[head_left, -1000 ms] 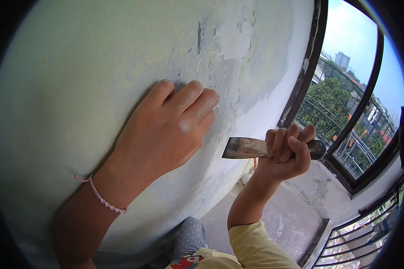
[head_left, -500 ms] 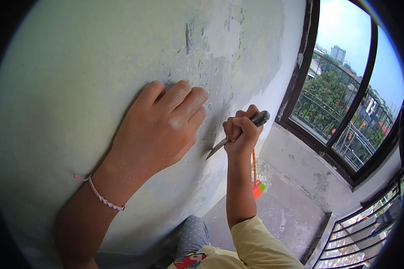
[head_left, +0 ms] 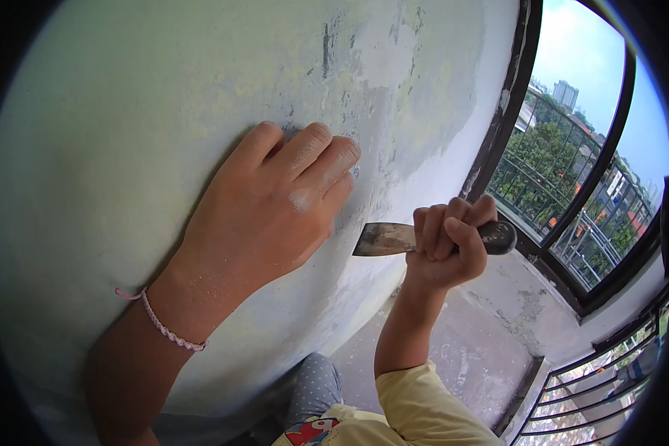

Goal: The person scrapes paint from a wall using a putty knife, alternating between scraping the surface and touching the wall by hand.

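Note:
My right hand [head_left: 453,241] is wrapped round the black handle of a putty knife [head_left: 385,239]. Its flat, smudged metal blade points left, the broad face turned toward me and the edge close in front of the wall [head_left: 126,149]. My left hand [head_left: 267,201] is up against the wall with bent fingers, their tips hidden behind the knuckles; I cannot tell what they hold, if anything. White dust marks its knuckles, and a braided pink bracelet [head_left: 160,323] circles the wrist. Around the fingers the wall shows dark scrape marks and pale patches.
To the right is a dark-framed window [head_left: 554,238] with trees and buildings outside. Below it runs a low, stained wall [head_left: 509,293]. Metal bars [head_left: 595,386] stand at lower right. A grey floor [head_left: 453,342] lies beneath, beside my patterned trouser leg [head_left: 316,386].
My right hand has moved right and toward me with the putty knife, which has turned from edge-on to show its broad blade face. My left hand stays against the wall.

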`<move>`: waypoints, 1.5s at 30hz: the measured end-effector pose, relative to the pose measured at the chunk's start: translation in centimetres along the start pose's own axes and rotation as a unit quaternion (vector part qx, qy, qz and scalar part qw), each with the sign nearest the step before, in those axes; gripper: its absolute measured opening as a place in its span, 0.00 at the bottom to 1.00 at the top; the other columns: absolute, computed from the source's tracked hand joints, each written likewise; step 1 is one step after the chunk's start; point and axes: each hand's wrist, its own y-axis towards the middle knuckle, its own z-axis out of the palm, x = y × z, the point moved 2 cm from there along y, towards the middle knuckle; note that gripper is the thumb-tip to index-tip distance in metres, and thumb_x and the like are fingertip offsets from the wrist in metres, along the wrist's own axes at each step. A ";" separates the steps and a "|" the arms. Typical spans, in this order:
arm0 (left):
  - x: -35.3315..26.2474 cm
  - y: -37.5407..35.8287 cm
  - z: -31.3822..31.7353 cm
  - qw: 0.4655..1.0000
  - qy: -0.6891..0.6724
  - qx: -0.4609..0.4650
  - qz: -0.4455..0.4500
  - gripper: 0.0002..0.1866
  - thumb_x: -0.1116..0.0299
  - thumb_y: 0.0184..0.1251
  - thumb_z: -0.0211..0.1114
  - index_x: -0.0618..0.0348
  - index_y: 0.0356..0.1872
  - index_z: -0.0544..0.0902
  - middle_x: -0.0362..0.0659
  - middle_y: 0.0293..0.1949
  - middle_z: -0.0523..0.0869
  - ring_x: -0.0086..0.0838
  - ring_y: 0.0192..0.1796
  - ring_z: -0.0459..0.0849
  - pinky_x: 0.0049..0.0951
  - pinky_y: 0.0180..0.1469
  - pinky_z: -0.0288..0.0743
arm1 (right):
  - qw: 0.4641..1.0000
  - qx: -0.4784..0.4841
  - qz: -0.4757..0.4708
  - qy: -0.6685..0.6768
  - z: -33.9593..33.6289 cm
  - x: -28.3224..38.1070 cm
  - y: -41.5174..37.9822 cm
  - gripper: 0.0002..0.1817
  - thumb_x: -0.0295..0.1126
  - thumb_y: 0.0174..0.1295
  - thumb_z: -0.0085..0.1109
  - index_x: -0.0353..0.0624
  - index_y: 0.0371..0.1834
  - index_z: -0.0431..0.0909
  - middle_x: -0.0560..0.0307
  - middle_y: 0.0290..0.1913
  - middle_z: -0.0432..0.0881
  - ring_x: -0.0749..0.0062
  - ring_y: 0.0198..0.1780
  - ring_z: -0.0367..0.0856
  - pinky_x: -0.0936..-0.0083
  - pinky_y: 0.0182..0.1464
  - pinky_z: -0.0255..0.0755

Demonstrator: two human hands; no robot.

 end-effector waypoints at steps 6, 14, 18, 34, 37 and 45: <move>-0.1 0.1 0.2 1.000 0.004 -0.007 -0.002 0.10 0.65 0.58 0.71 0.54 0.39 0.84 0.37 0.48 0.84 0.29 0.54 0.79 0.33 0.51 0.71 | 0.996 -0.042 0.084 -0.008 -2.9 -2.5 -0.3 0.16 0.20 0.50 0.50 0.50 0.20 0.52 0.67 0.09 0.55 0.83 0.07 0.46 0.78 0.12 0.39; -0.1 0.2 0.1 1.000 0.009 -0.013 -0.001 0.10 0.65 0.58 0.70 0.54 0.40 0.85 0.38 0.48 0.84 0.30 0.55 0.80 0.33 0.51 0.71 | 0.996 0.015 0.089 -0.017 -2.4 -2.4 0.5 0.15 0.21 0.51 0.50 0.51 0.20 0.54 0.67 0.09 0.57 0.82 0.07 0.48 0.78 0.11 0.45; -0.2 0.3 0.0 1.000 -0.008 -0.013 -0.003 0.12 0.65 0.59 0.71 0.54 0.43 0.85 0.39 0.49 0.85 0.31 0.56 0.79 0.34 0.52 0.71 | 0.996 0.066 -0.008 0.060 -0.2 2.0 0.8 0.15 0.18 0.52 0.50 0.49 0.21 0.55 0.65 0.09 0.60 0.84 0.07 0.50 0.78 0.12 0.43; -0.5 0.1 0.5 1.000 0.007 -0.006 -0.007 0.13 0.66 0.57 0.72 0.52 0.43 0.85 0.38 0.50 0.84 0.31 0.57 0.79 0.34 0.54 0.71 | 0.982 -0.170 0.048 -0.063 0.6 -2.3 0.0 0.15 0.19 0.54 0.49 0.50 0.22 0.53 0.67 0.11 0.54 0.82 0.10 0.46 0.78 0.13 0.44; -0.3 0.3 0.5 1.000 0.019 -0.006 -0.014 0.13 0.66 0.57 0.71 0.53 0.43 0.85 0.38 0.50 0.84 0.30 0.57 0.79 0.34 0.53 0.71 | 0.990 -0.137 -0.007 -0.041 1.6 -0.2 0.1 0.15 0.18 0.54 0.47 0.49 0.23 0.53 0.68 0.12 0.54 0.84 0.10 0.47 0.79 0.13 0.45; -0.3 0.1 0.6 1.000 0.022 -0.018 -0.005 0.12 0.66 0.57 0.72 0.53 0.42 0.85 0.38 0.49 0.84 0.30 0.56 0.79 0.33 0.53 0.71 | 0.985 -0.158 0.002 -0.068 1.9 -0.4 0.8 0.15 0.18 0.54 0.47 0.50 0.21 0.54 0.67 0.10 0.54 0.83 0.09 0.47 0.80 0.13 0.45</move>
